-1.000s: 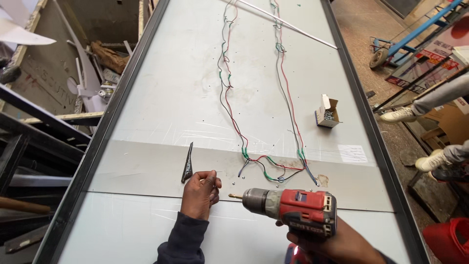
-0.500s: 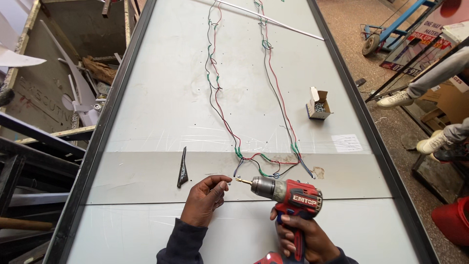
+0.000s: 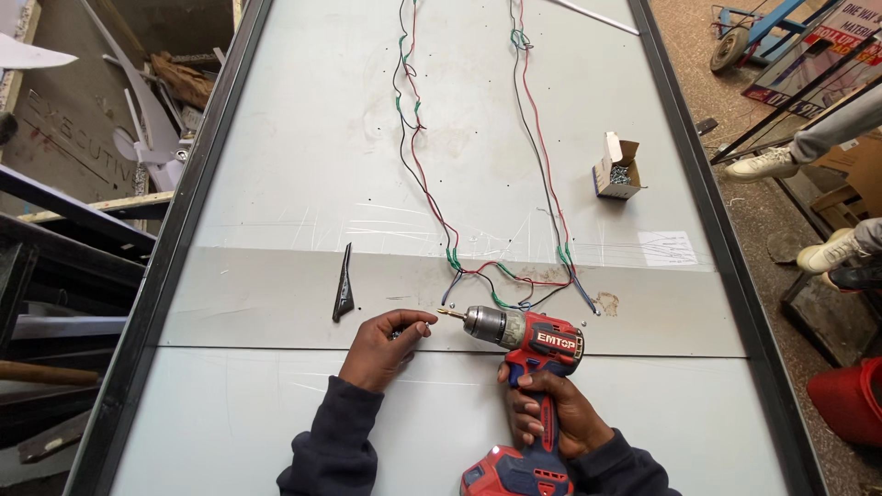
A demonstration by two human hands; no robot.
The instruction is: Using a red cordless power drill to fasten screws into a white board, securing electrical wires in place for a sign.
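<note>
- Your left hand [image 3: 381, 347] rests on the metal sheet [image 3: 303, 165], fingers curled in, thumb and forefinger pinched narrow just left of the drill bit tip; whatever they pinch is too small to make out, maybe a screw, can't tell.
- Your right hand [image 3: 549, 413] is wrapped tight round the handle of the red drill [image 3: 524, 367]; fingers hide most of the grip and the trigger.
- The drill lies nearly level, its bit [image 3: 450, 313] pointing left toward your left fingertips, tip close to them; whether it touches is unclear.
- Drill battery base is cut off by the bottom edge, same for both your dark sleeves.
- Just above the chuck sit the wires [image 3: 514, 285], red, black and green, tangled at the near end, running up the sheet in two strands and cut off at the top.
- Dark narrow strip [image 3: 344, 285] lies left of your left hand, apart from it.
- Small open cardboard box [image 3: 616, 170] of screws sits well off to the upper right on the sheet.
- Far right, another person's legs and white shoes [image 3: 763, 165] on the floor, body out of view.
</note>
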